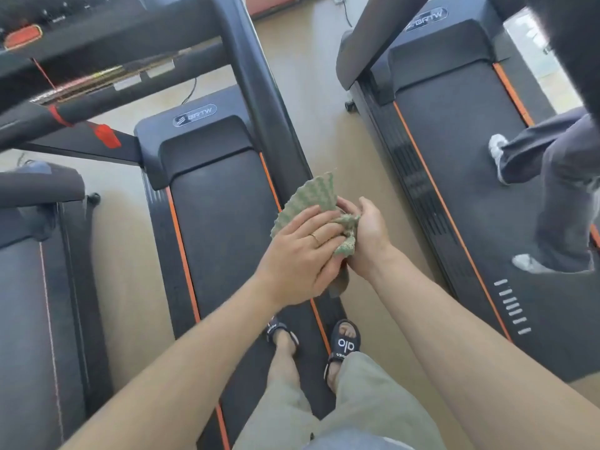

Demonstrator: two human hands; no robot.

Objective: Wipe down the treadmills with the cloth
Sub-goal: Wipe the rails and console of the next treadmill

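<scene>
A person is standing on the near end of a black treadmill (224, 228) and looking down at both hands, which are meeting close together in front of the body, above the treadmill's right edge. Between them they are holding a green cloth (319, 196) with a wavy pattern. The left hand (300, 254), wearing a thin ring (314, 237), is lying across the cloth with its fingers curling over it. The right hand (365, 237) is gripping a bunched part of the cloth from the right side, with a crumpled end (345, 245) poking out between the two hands. The far part of the cloth is fanning upward, free of both hands, and is not touching the treadmill.

The person is wearing black sandals (344, 344) and light green shorts (373, 404). Orange stripes (181, 251) are running along both sides of the belt. At far left, the treadmill's console (81, 30) and a red safety clip (107, 136) are showing. A second treadmill (454, 157) is sitting to the right, across a strip of tan floor (308, 92); another person in dark trousers (565, 196) and white shoes is standing on it. Part of a third treadmill (29, 287) is showing at the left edge.
</scene>
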